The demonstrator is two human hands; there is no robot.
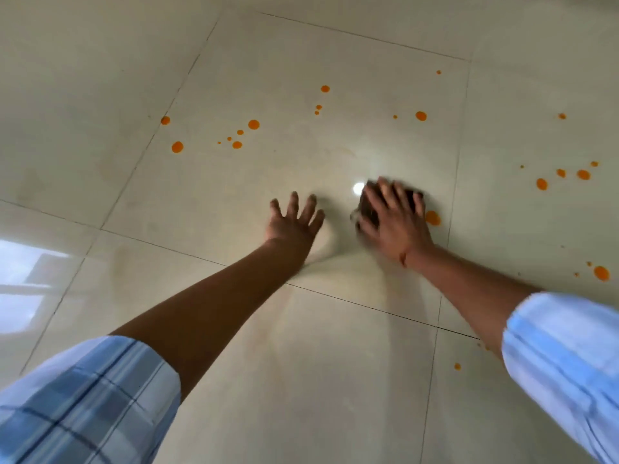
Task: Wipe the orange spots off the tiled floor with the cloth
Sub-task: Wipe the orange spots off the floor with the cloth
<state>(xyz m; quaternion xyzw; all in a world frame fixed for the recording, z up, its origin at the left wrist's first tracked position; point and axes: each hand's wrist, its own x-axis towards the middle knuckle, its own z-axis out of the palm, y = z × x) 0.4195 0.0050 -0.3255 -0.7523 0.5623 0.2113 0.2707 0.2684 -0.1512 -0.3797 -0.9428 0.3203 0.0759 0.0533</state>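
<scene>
the cloth (370, 209) is pressed flat to the floor (234, 202) under the spread fingers of the right hand (393, 217), beside a spot (432, 218). the left hand (293, 222) is splayed, holding nothing. smearing is likely if the spot is dragged across the tile.

— Can any text, label or number be read on the tiled floor (301, 363)?
— None can be read; 0 words, brands or signs are shown on it.
</scene>
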